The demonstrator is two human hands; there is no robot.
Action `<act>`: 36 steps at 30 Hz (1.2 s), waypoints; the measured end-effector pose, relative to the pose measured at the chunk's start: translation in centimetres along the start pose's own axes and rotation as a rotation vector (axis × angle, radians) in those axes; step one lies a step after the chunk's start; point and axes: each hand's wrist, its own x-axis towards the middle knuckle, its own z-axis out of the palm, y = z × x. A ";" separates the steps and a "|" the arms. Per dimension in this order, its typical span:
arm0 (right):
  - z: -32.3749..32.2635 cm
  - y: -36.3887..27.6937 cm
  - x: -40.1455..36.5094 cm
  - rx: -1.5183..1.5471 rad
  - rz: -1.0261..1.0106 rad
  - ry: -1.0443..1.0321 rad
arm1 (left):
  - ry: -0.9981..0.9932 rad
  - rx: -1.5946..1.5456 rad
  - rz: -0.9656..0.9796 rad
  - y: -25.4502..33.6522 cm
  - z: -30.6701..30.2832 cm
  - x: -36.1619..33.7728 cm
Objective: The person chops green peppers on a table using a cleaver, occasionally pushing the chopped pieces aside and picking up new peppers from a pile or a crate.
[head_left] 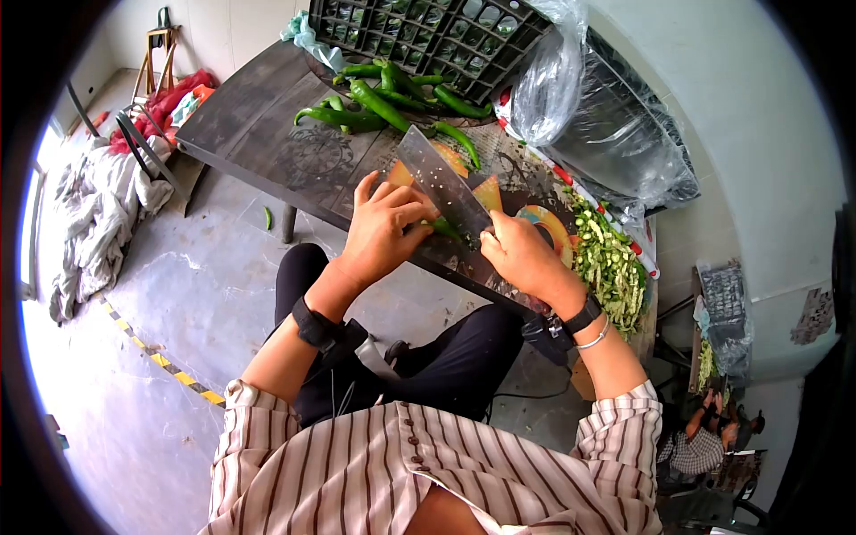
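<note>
My right hand [524, 253] grips a broad cleaver [440, 181], its blade slanting up and left over the table. Small pale bits stick to the blade. My left hand [389, 221] is closed on a green chili pepper [443, 229] beside the blade; part of the pepper is hidden by my fingers. Beyond the cleaver lies a pile of whole green chili peppers [379, 105]. To the right of my right hand is a heap of chopped peppers [611, 263] at the table's edge.
The dark wooden table [241, 107] carries a black plastic crate [428, 36] at the back. Clear plastic wrapping [615, 134] covers something at the right. A stray pepper [267, 218] lies on the floor. Another person [695, 450] sits at lower right.
</note>
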 end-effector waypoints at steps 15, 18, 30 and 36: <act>0.7 -0.7 2.2 -0.030 0.049 -0.068 | -0.016 0.016 -0.017 -0.4 0.6 -0.1; 1.1 -0.5 2.8 -0.032 0.012 -0.016 | 0.003 0.015 -0.019 -0.4 0.6 -0.2; -0.9 -1.4 0.0 -0.070 -0.057 -0.002 | 0.038 0.000 -0.020 -0.2 0.8 -0.1; -0.7 -0.8 0.3 -0.089 -0.063 -0.064 | 0.020 -0.004 -0.029 -0.3 0.6 -0.2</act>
